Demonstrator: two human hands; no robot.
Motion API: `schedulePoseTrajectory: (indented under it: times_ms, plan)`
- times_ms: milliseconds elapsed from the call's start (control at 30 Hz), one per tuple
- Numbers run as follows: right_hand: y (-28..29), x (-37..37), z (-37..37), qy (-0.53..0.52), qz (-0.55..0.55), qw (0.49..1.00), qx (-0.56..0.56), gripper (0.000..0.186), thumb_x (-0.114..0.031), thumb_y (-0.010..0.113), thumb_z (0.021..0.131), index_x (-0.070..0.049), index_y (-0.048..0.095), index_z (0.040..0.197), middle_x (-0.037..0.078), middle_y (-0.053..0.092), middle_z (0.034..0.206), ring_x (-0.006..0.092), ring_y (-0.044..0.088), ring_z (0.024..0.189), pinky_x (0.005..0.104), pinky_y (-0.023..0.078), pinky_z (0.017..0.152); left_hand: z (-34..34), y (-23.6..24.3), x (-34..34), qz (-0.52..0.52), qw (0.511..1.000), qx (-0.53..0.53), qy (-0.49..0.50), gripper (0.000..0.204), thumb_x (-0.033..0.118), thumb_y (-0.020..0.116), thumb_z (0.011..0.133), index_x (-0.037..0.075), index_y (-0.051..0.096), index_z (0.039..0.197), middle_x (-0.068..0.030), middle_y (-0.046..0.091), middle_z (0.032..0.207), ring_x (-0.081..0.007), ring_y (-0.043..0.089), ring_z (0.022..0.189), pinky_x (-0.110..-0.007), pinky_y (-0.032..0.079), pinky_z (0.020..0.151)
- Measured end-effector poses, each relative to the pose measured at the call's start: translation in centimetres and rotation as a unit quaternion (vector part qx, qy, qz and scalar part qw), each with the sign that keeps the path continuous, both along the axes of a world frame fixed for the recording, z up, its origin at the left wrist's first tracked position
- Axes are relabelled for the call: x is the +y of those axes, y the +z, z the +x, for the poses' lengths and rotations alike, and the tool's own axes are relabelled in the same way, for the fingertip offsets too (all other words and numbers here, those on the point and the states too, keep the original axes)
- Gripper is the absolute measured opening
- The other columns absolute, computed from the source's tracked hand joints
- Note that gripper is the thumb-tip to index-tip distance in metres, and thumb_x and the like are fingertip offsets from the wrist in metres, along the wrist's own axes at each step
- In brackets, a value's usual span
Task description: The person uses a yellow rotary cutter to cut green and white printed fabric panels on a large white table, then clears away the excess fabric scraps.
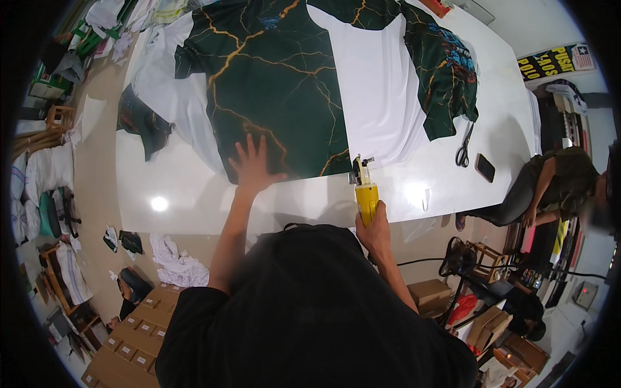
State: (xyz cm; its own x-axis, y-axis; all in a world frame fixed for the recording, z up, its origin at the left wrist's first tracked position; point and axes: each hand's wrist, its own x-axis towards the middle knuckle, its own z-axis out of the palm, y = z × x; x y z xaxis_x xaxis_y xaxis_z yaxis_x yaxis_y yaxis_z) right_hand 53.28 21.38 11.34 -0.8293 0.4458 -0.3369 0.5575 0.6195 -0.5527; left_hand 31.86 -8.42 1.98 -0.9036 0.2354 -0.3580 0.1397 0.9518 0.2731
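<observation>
Dark green fabric (278, 97) with gold vein lines lies spread over the white table. My left hand (254, 167) rests flat on its lower part, fingers spread. My right hand (373, 229) is wrapped round the yellow body of an electric fabric cutter (367, 199). The cutter's metal head is at the fabric's lower right corner, where the green meets a white strip (375, 97). Whether the blade touches the cloth I cannot tell. A second green piece (446, 77) with blue print lies to the right of the white strip.
Scissors (462, 155) and a black phone (485, 167) lie on the table (414, 194) at right. A person (550, 187) sits beyond its right edge. The cutter's cable (420, 260) runs off right. White cloth (176, 260) and cardboard boxes (139, 336) are on the floor at lower left.
</observation>
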Motion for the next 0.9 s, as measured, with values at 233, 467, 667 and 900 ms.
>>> schedulePoseTrajectory:
  times_ms: [233, 467, 667, 900]
  plan:
    - [0.1, 0.2, -2.6, 0.011, 0.002, 1.0, -0.005, 0.058, -0.021, 0.071, 0.094, 0.008, 0.038, 0.132, 0.038, 0.06, 0.116, 0.0563, 0.062, 0.106, 0.0557, 0.052, 0.09, 0.1, 0.2, 0.1, 0.015, 1.0, -0.002, 0.007, 0.142, 0.074, 0.086, 0.062, 0.019, 0.011, 0.17, -0.0214, -0.003, 0.175, -0.0605, -0.002, 0.155, -0.087, 0.009, 0.11]
    - [-0.1, 0.9, -6.1, 0.019, -0.005, 0.999, 0.026, 0.057, -0.019, 0.07, 0.093, 0.01, 0.038, 0.129, 0.041, 0.061, 0.112, 0.0577, 0.063, 0.102, 0.0565, 0.053, 0.087, 0.1, 0.4, 0.3, 0.021, 1.0, 0.003, 0.01, 0.142, 0.07, 0.088, 0.062, 0.019, 0.012, 0.17, -0.0217, -0.003, 0.175, -0.0613, -0.001, 0.155, -0.087, 0.01, 0.11]
    - [-1.3, 1.8, -9.1, 0.047, 0.014, 0.998, 0.039, 0.053, -0.023, 0.069, 0.094, 0.004, 0.038, 0.128, 0.037, 0.06, 0.113, 0.0554, 0.064, 0.098, 0.0579, 0.054, 0.083, 0.2, 0.6, 0.4, 0.022, 1.0, 0.003, 0.013, 0.141, 0.067, 0.089, 0.062, 0.018, 0.012, 0.17, -0.0212, -0.003, 0.175, -0.0615, -0.001, 0.155, -0.087, 0.01, 0.11]
    - [-1.4, 2.2, -13.7, 0.055, 0.02, 0.997, 0.046, 0.053, -0.023, 0.069, 0.093, 0.003, 0.038, 0.127, 0.037, 0.061, 0.112, 0.0557, 0.064, 0.098, 0.058, 0.055, 0.083, 0.3, 1.0, 0.5, 0.031, 0.999, 0.005, 0.022, 0.141, 0.065, 0.091, 0.061, 0.018, 0.013, 0.17, -0.0193, -0.004, 0.176, -0.0608, -0.001, 0.155, -0.087, 0.01, 0.11]
